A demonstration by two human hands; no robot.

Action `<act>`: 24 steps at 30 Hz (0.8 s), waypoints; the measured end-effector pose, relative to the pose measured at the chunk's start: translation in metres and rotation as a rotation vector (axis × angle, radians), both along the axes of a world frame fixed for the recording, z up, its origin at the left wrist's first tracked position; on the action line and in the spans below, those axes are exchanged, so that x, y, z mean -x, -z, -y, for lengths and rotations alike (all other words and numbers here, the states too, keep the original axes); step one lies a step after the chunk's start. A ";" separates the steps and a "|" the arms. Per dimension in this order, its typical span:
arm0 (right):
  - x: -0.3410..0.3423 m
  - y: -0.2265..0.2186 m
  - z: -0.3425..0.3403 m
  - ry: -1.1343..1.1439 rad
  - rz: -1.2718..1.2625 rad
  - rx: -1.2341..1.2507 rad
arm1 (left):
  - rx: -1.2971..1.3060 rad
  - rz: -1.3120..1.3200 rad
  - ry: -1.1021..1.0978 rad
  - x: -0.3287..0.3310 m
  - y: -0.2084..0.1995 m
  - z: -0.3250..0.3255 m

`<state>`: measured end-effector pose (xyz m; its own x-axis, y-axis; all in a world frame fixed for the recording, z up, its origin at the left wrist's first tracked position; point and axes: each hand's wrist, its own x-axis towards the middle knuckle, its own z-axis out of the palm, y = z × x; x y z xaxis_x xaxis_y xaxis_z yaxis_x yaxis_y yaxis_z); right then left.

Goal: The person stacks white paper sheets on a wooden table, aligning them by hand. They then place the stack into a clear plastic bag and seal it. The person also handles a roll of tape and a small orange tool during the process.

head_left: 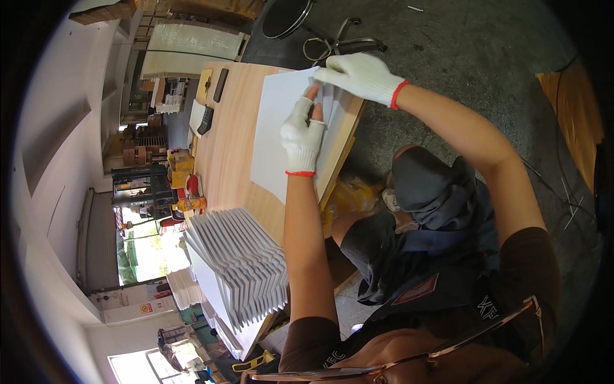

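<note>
White sheet lies partly hidden behind the gloved left hand.

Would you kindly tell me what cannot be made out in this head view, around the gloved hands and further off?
All in the head view:
- White sheet: the part beneath the left hand is covered by that glove.
- Right hand: its palm is hidden behind the back of its own glove.
- Black stool: its seat is cut off by the top edge.
- Bright opening: details outside are washed out by glare.
</note>
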<state>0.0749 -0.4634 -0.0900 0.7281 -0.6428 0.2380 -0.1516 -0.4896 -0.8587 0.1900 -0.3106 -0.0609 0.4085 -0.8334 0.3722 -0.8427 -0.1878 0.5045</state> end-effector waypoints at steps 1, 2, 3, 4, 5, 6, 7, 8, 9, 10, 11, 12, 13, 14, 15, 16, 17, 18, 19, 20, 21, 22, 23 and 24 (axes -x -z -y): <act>0.003 0.000 0.004 0.006 -0.107 0.158 | 0.088 0.065 0.029 0.001 0.001 0.000; 0.005 -0.002 0.008 0.012 -0.213 0.317 | 0.049 0.061 -0.001 0.002 0.000 -0.002; 0.014 -0.013 0.010 -0.115 -0.376 0.379 | 0.010 0.056 -0.028 0.010 -0.007 -0.001; 0.011 -0.008 0.014 -0.141 -0.279 0.497 | -0.029 0.050 -0.055 0.014 -0.011 -0.001; 0.006 0.003 0.019 -0.166 -0.179 0.614 | -0.048 0.060 -0.043 0.011 -0.010 -0.002; 0.005 0.004 0.021 -0.190 -0.078 0.730 | -0.066 0.071 -0.029 0.006 -0.008 -0.003; 0.003 0.003 0.021 -0.165 -0.053 0.843 | -0.084 0.083 -0.016 0.003 -0.007 -0.003; -0.002 0.001 0.021 -0.172 -0.042 0.843 | -0.085 0.065 -0.020 0.003 -0.007 -0.004; -0.008 -0.001 0.020 -0.178 -0.031 0.841 | -0.087 0.046 -0.024 0.004 -0.008 -0.003; -0.012 -0.004 0.018 -0.184 -0.020 0.840 | -0.090 0.027 -0.027 0.004 -0.008 -0.003; -0.015 -0.006 0.015 -0.215 -0.031 0.716 | -0.060 0.052 -0.010 0.003 -0.006 -0.003; -0.014 -0.006 0.009 -0.190 -0.016 0.533 | -0.030 0.076 0.006 0.000 -0.003 -0.002; -0.012 -0.005 0.001 -0.164 -0.001 0.350 | 0.000 0.100 0.021 -0.001 -0.001 -0.002; -0.013 -0.004 -0.004 -0.137 0.014 0.168 | -0.017 0.092 0.010 -0.002 -0.001 -0.002; -0.015 0.001 -0.007 -0.078 0.042 0.059 | -0.037 0.084 0.000 -0.002 -0.001 -0.003; -0.015 0.004 -0.006 -0.067 0.031 0.000 | -0.057 0.077 -0.009 -0.001 -0.001 -0.003; -0.013 0.007 -0.006 -0.055 0.019 -0.059 | -0.062 0.054 -0.007 -0.001 -0.002 -0.003; -0.011 0.007 -0.008 -0.042 0.008 -0.120 | -0.069 0.030 -0.004 -0.001 -0.003 -0.003; -0.009 0.007 -0.009 -0.032 0.012 -0.140 | -0.076 0.006 -0.002 0.000 -0.004 -0.003; -0.009 0.006 -0.011 -0.022 0.017 -0.159 | -0.107 -0.054 -0.022 0.000 -0.005 -0.004; -0.008 0.005 -0.012 -0.012 0.022 -0.175 | -0.135 -0.114 -0.043 0.001 -0.007 -0.005; -0.008 0.005 -0.012 -0.013 0.016 -0.178 | -0.162 -0.173 -0.063 0.002 -0.008 -0.005; -0.008 0.005 -0.012 -0.014 0.010 -0.181 | -0.135 -0.108 -0.030 -0.001 -0.004 -0.004; -0.008 0.004 -0.012 -0.016 0.006 -0.183 | -0.106 -0.040 0.002 -0.006 0.002 -0.004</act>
<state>0.0827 -0.4517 -0.0940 0.7377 -0.6638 0.1231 -0.1391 -0.3279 -0.9344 0.1962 -0.3070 -0.0628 0.4199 -0.8679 0.2653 -0.8225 -0.2403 0.5154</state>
